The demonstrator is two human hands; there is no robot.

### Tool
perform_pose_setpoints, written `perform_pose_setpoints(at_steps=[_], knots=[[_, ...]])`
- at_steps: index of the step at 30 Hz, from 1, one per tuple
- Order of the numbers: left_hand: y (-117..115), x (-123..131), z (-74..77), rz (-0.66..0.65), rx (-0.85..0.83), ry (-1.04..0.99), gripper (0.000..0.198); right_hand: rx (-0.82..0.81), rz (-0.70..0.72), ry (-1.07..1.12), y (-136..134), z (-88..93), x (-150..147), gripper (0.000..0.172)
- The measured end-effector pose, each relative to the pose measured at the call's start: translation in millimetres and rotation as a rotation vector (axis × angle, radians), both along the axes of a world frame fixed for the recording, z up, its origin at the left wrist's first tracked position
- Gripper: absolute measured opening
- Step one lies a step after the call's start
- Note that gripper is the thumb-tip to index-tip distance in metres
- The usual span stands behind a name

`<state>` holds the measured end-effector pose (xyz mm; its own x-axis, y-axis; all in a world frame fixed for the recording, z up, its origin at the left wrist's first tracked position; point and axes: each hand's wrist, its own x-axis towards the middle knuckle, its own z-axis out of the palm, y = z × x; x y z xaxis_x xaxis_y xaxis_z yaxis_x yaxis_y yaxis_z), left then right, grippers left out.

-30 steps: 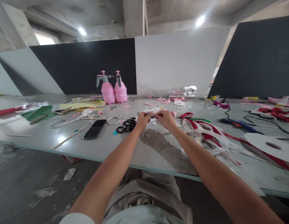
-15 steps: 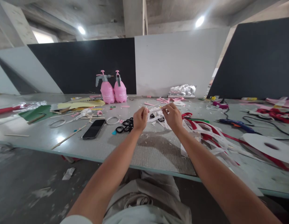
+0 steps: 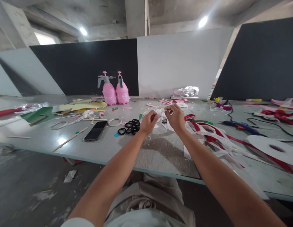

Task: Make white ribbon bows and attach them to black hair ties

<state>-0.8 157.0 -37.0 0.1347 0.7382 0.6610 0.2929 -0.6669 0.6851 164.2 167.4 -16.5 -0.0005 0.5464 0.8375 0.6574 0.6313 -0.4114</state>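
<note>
Above the table's middle, my left hand [image 3: 149,122] is closed with its fingertips pinched on a white ribbon [image 3: 162,113]. My right hand [image 3: 176,117] faces it from the right, its thumb and fingers closed on the same ribbon. The fingertips are small and partly hidden, so how the ribbon is folded I cannot tell. Left of my left hand lies a pile of black rings [image 3: 129,126], probably hair ties. Beside my right wrist, white and red ribbons [image 3: 214,132] lie in a tangle.
A phone [image 3: 96,130] and a white ring [image 3: 115,122] lie to the left. Two pink spray bottles [image 3: 122,94] stand behind. On the right are a blue glue gun [image 3: 242,127] with a cable and a white ribbon spool [image 3: 262,142]. The table's front edge [image 3: 160,171] is near my lap.
My left hand has moved right, closer to my right hand, and its fingers have turned inward. The white ribbon stretched between them is now bunched up. My right hand has barely moved.
</note>
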Motion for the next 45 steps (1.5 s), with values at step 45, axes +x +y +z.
perform_pose_setpoints(at_steps=[45], knots=[[25, -7, -18.8, 0.043, -0.072, 0.144, 0.029, -0.266, 0.051, -0.460, 7, -8.4, -1, 0.023]])
